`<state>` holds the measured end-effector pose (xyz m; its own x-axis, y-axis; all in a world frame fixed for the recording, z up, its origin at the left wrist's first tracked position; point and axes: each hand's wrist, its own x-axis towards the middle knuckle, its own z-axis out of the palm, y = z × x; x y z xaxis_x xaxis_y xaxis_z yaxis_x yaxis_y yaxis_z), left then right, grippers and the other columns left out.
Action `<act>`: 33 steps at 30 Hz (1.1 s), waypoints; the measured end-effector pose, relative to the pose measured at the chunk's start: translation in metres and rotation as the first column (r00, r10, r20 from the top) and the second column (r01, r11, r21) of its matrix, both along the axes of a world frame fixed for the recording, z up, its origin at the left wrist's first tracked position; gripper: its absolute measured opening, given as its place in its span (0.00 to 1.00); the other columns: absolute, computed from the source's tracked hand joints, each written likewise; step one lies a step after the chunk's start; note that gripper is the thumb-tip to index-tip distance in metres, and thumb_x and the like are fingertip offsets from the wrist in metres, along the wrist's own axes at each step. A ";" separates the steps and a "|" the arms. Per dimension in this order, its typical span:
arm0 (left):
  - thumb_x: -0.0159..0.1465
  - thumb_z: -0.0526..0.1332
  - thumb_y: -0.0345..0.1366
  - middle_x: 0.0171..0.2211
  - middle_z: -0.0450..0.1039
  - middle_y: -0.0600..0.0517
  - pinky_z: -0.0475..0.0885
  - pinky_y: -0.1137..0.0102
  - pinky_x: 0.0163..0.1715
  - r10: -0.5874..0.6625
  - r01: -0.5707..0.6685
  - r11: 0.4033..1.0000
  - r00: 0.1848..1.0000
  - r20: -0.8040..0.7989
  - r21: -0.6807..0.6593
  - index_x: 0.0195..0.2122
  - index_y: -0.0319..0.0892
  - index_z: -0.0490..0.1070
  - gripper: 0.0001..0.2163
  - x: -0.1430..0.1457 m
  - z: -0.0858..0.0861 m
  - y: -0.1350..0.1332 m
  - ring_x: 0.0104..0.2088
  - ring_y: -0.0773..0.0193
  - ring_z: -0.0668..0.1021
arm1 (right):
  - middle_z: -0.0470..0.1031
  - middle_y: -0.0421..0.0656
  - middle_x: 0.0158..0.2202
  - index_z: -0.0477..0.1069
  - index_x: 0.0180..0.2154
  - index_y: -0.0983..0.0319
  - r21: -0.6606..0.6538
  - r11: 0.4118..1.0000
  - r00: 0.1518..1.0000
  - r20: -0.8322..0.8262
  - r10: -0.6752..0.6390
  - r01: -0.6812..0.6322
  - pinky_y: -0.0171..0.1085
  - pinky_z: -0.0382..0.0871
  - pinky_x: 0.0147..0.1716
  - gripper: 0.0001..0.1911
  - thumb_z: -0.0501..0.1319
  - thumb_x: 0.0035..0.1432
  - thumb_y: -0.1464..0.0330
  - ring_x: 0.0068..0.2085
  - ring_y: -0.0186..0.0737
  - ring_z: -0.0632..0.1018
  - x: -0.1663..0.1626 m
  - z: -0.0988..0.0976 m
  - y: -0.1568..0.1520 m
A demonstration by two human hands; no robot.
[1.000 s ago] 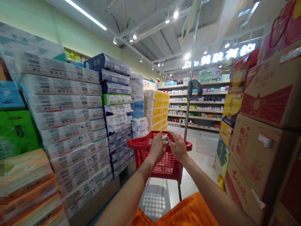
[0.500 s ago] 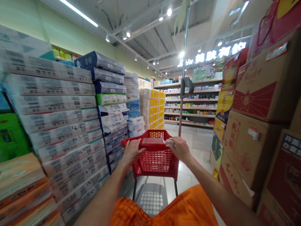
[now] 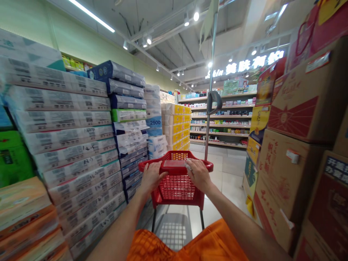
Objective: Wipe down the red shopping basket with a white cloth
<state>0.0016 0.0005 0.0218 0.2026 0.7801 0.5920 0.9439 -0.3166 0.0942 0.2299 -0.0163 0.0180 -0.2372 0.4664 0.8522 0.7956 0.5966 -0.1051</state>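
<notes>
A red plastic shopping cart (image 3: 176,186) stands straight ahead of me in a store aisle. My left hand (image 3: 151,175) is wrapped over the left part of its handle bar. My right hand (image 3: 198,174) grips the right part of the bar, with a small whitish crumpled scrap (image 3: 187,164) pressed under its fingers. A metal pole (image 3: 209,108) with a dark hook rises from the cart's right side.
Stacked packs of tissue and paper rolls (image 3: 76,145) line the left side. Stacked cardboard boxes (image 3: 296,137) crowd the right. Open tiled floor (image 3: 228,170) runs ahead to shelves of products (image 3: 225,119) at the back. My orange garment (image 3: 190,246) fills the bottom.
A second ago both hands were together fingering the whitish scrap above the cart. They have since parted and closed on the handle bar. The cart has shifted slightly left.
</notes>
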 end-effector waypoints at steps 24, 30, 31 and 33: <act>0.60 0.48 0.51 0.48 0.67 0.45 0.50 0.56 0.56 0.055 -0.053 0.998 0.997 0.059 -0.031 0.53 0.38 0.59 0.26 0.024 0.000 -0.023 0.50 0.56 0.66 | 0.74 0.47 0.26 0.70 0.37 0.60 -0.197 0.956 0.951 -0.176 -0.253 0.218 0.42 0.67 0.24 0.16 0.53 0.48 0.61 0.25 0.45 0.73 0.038 0.030 0.007; 0.60 0.48 0.51 0.49 0.67 0.46 0.51 0.56 0.56 0.086 -0.086 0.996 0.996 0.000 -0.037 0.53 0.39 0.58 0.26 0.027 0.001 -0.024 0.50 0.58 0.65 | 0.67 0.54 0.49 0.64 0.48 0.66 0.171 0.983 0.994 0.066 -0.082 0.070 0.49 0.60 0.48 0.19 0.47 0.57 0.67 0.50 0.50 0.68 -0.025 -0.015 0.008; 0.60 0.48 0.51 0.49 0.67 0.47 0.51 0.57 0.56 0.091 -0.092 0.995 0.996 -0.013 -0.033 0.53 0.39 0.57 0.26 0.026 0.001 -0.024 0.50 0.59 0.65 | 0.67 0.52 0.50 0.64 0.48 0.64 0.191 0.978 0.990 0.100 -0.102 0.081 0.50 0.58 0.49 0.19 0.47 0.57 0.68 0.50 0.49 0.68 -0.020 -0.018 0.007; 0.60 0.47 0.52 0.48 0.67 0.48 0.51 0.58 0.56 0.101 -0.101 0.994 0.995 -0.023 -0.027 0.53 0.40 0.57 0.26 0.024 0.001 -0.023 0.50 0.60 0.66 | 0.69 0.50 0.48 0.66 0.46 0.63 0.191 0.970 0.977 0.123 -0.177 0.151 0.49 0.58 0.49 0.17 0.47 0.58 0.68 0.48 0.48 0.69 0.007 -0.017 0.011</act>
